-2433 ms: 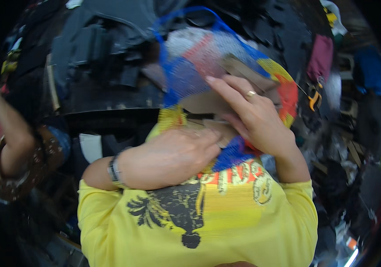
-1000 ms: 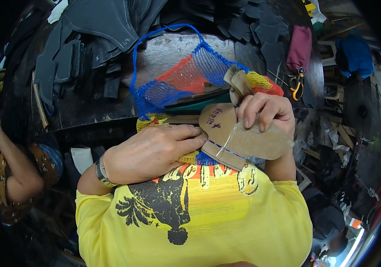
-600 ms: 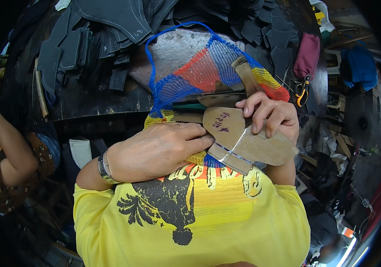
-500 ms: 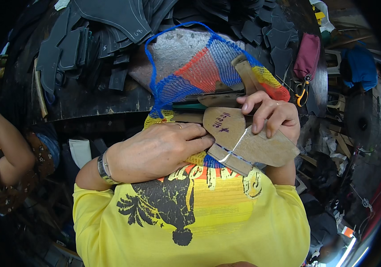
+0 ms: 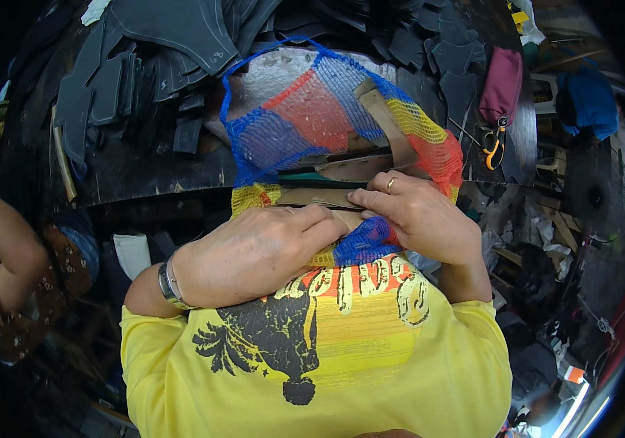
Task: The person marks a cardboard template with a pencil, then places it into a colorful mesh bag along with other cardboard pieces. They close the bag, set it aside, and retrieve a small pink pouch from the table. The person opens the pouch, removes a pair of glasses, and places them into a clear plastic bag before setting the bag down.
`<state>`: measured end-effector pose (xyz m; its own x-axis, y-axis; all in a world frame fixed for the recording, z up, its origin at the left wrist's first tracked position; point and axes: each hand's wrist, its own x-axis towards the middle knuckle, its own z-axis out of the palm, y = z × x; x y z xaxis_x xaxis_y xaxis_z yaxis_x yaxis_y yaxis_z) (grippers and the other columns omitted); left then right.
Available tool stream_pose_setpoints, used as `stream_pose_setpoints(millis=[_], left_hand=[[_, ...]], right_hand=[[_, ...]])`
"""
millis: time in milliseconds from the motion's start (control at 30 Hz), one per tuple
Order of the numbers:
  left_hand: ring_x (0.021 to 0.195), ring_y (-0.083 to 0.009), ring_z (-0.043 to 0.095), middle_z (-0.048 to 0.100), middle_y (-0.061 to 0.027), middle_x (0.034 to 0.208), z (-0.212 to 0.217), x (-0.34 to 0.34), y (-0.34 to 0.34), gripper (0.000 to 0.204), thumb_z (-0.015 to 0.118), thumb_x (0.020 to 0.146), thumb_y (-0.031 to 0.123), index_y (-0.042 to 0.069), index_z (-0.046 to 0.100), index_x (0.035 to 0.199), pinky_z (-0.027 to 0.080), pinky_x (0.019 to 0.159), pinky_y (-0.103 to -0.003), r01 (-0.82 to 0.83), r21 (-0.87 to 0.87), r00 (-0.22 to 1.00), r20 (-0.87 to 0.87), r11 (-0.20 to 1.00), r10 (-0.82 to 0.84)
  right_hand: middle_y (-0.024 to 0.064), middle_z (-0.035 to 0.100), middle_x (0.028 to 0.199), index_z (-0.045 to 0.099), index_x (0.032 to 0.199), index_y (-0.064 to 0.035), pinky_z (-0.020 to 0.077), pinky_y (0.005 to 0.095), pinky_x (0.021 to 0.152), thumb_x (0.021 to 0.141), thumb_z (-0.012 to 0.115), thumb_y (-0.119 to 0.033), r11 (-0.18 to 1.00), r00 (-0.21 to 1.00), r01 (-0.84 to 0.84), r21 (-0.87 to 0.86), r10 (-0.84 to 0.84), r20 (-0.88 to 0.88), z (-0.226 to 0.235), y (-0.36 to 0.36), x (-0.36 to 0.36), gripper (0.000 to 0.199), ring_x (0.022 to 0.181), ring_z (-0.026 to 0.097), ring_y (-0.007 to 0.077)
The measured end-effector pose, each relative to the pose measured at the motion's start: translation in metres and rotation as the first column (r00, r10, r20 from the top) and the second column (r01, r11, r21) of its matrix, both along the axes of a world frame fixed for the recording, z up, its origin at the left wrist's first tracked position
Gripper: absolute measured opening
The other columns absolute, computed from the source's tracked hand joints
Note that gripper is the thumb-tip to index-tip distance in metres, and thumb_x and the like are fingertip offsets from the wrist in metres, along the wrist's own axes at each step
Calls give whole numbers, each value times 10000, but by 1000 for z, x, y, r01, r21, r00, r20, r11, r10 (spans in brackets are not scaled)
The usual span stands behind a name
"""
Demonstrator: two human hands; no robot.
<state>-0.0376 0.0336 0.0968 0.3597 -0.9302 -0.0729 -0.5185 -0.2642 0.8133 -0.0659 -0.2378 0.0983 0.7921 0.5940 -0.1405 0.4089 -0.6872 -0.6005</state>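
Observation:
A blue, red and yellow mesh bag (image 5: 316, 109) lies spread over the table's near edge and against my yellow shirt. Several brown cardboard pattern pieces (image 5: 317, 196) are inside its mouth, and one long strip (image 5: 390, 124) stands tilted up on the right. My left hand (image 5: 265, 248), with a watch on the wrist, is closed at the bag's near rim, fingertips against the cardboard. My right hand (image 5: 426, 219), with a ring, is bent over the bag's right side; its fingers pinch at the cardboard edges. Parts of the fingertips are hidden among the pieces and mesh.
Dark cut shoe-like pieces (image 5: 174, 36) are heaped along the back of the black table (image 5: 159, 171). Orange-handled scissors (image 5: 496, 146) and a maroon pouch (image 5: 502, 84) lie at the right. Another person's arm (image 5: 9, 233) shows at the far left.
The marked cardboard piece in my right hand has gone down into the bag, out of sight. My right hand has moved down and left, close to my left hand. The bag has shifted slightly left.

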Motion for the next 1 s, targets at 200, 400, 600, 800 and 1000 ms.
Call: stream_pose_setpoints(millis=[200, 400, 600, 800, 1000], left_hand=[[1144, -415, 635, 462, -156, 1443, -3, 4, -8, 885, 828, 752, 158, 120, 404, 1528, 567, 895, -450, -139, 82, 987, -70, 987, 145], [1094, -317, 589, 588, -157, 1219, -14, 4, -17, 485, 624, 886, 92, 32, 574, 1365, 530, 928, -404, 25, 21, 982, 187, 999, -29], [1044, -300, 597, 627, -131, 1143, -12, 7, -19, 463, 621, 883, 101, 35, 605, 1341, 532, 862, -380, 52, 21, 959, 276, 998, -56], [1045, -299, 614, 660, -129, 1163, 12, 8, -11, 423, 639, 843, 113, 42, 678, 1258, 530, 858, -391, 35, -73, 896, 444, 997, 1], [1051, -300, 669, 701, -123, 1195, 29, 11, -7, 402, 708, 789, 64, 60, 747, 1189, 555, 872, -388, -259, -125, 831, 476, 958, 287]], right_hand=[[123, 685, 1040, 711, 1214, -24, 532, 351, 804, 840, 765, 5, 924, 866, 258, 283, -351, 357, 7, -10, 11, 379, 930, 667, 253], [130, 669, 1028, 682, 1261, -60, 522, 388, 784, 799, 807, -55, 864, 451, 488, 123, -370, 812, 9, -22, 34, 479, 888, 630, 297], [14, 637, 791, 702, 1072, -12, 459, 264, 642, 956, 698, -70, 779, 819, 533, 329, -573, 30, 7, -32, 36, 130, 718, 582, 109], [10, 682, 940, 684, 1147, 36, 454, 186, 661, 1012, 657, -86, 425, 850, 232, 875, -526, 30, 29, -26, 44, 184, 774, 593, 55], [174, 706, 1091, 604, 1204, 71, 558, 264, 812, 992, 616, -81, 352, 759, -65, 934, -590, 275, 57, -26, 63, 261, 919, 693, 180]])
